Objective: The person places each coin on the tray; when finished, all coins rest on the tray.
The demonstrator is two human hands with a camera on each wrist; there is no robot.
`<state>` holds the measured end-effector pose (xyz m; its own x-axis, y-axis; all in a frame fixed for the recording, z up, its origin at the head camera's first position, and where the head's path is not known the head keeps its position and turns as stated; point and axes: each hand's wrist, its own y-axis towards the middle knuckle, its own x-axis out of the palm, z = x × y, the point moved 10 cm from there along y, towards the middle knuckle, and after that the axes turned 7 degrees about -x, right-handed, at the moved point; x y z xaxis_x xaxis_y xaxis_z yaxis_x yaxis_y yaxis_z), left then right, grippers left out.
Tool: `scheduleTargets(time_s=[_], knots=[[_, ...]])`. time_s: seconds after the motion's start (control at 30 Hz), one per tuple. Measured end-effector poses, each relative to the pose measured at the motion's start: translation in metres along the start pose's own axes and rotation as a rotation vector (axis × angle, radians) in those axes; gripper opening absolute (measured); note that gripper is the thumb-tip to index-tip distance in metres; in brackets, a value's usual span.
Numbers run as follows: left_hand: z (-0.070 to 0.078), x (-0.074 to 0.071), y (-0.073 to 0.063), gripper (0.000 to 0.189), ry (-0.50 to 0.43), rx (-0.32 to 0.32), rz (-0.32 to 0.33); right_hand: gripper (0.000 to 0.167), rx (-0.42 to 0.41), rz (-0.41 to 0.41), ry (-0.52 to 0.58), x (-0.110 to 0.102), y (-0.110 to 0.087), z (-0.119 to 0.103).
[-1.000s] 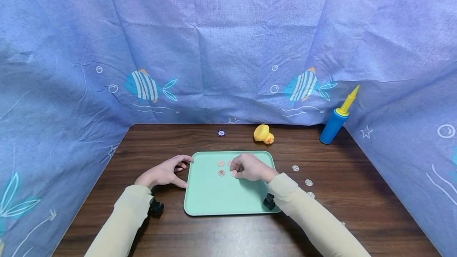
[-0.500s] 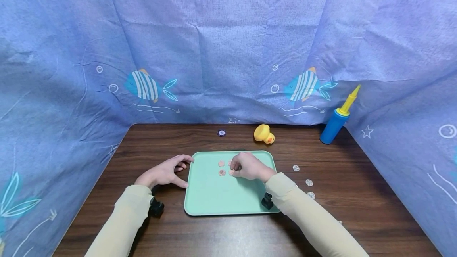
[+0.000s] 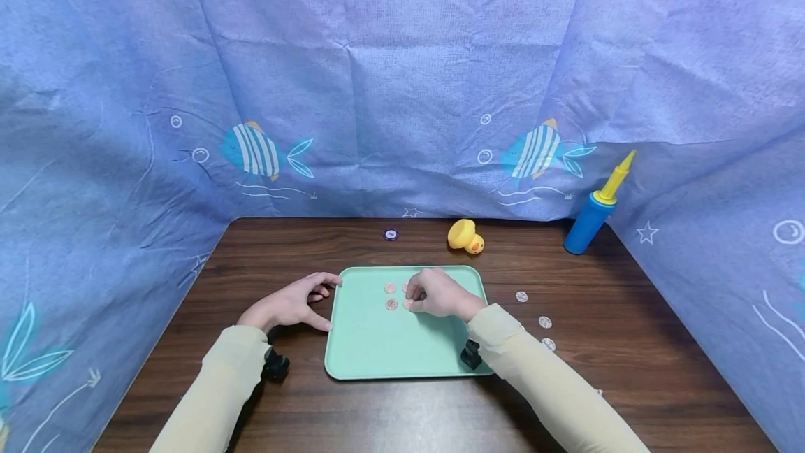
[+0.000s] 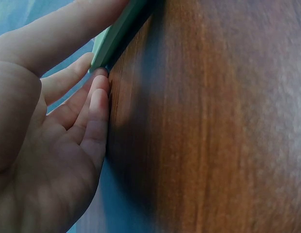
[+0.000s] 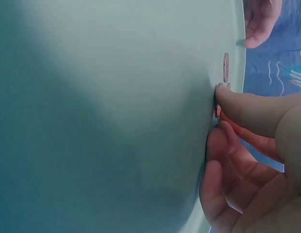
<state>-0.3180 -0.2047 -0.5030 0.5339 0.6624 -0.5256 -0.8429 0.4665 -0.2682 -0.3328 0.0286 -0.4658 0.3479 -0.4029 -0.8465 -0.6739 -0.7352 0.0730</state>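
A pale green tray [image 3: 365, 348] lies on the wooden table. My right hand [image 3: 439, 293] is over its far half, thumb and fingertips pinching a copper-coloured coin [image 5: 217, 111] at the tray's surface. Left of that coin lie two more, a front coin [image 3: 391, 305] and a back coin [image 3: 390, 288]. Another coin [image 3: 405, 288] shows partly from behind the right fingers. At the tray's left edge my left hand [image 3: 292, 303] is spread, its thumb and index fingertip touching the rim [image 4: 109, 43]; the other fingers rest low by the tabletop in the left wrist view.
Right of the tray lie several silvery coins, among them a far coin [image 3: 521, 296], a middle coin [image 3: 544, 322] and a near coin [image 3: 548, 344]. Behind the tray are a dark poker chip [image 3: 390, 235] and a yellow rubber duck [image 3: 465, 236]. A blue hand pump [image 3: 589, 222] stands at the back right.
Over the first half second my right hand slid slightly left with the coin, closer to the coin beside it. Since then it has stayed put. My left hand has not moved.
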Motion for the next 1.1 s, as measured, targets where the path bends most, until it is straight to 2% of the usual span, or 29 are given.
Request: scheduleTargets(time_s=[0.17,0.37,0.63,0.83,1.1], knots=[[-0.001,0.001,0.001,0.089,0.005,-0.009,-0.001,0.009,-0.01,0.013,0.035,-0.007,-0.005,0.004],[-0.001,0.001,0.001,0.09,0.003,-0.005,-0.001,0.007,0.003,0.045,0.068,-0.03,-0.023,0.016],[-0.002,0.0,0.001,0.089,0.006,-0.011,0.003,0.01,0.028,0.065,0.066,-0.053,-0.058,0.043],[-0.005,0.0,-0.001,0.09,0.003,-0.033,0.0,0.009,0.032,0.057,0.047,-0.069,-0.088,0.063],[-0.004,0.0,0.003,0.09,0.003,-0.041,0.001,0.008,0.078,0.039,0.001,-0.084,-0.123,0.09]])
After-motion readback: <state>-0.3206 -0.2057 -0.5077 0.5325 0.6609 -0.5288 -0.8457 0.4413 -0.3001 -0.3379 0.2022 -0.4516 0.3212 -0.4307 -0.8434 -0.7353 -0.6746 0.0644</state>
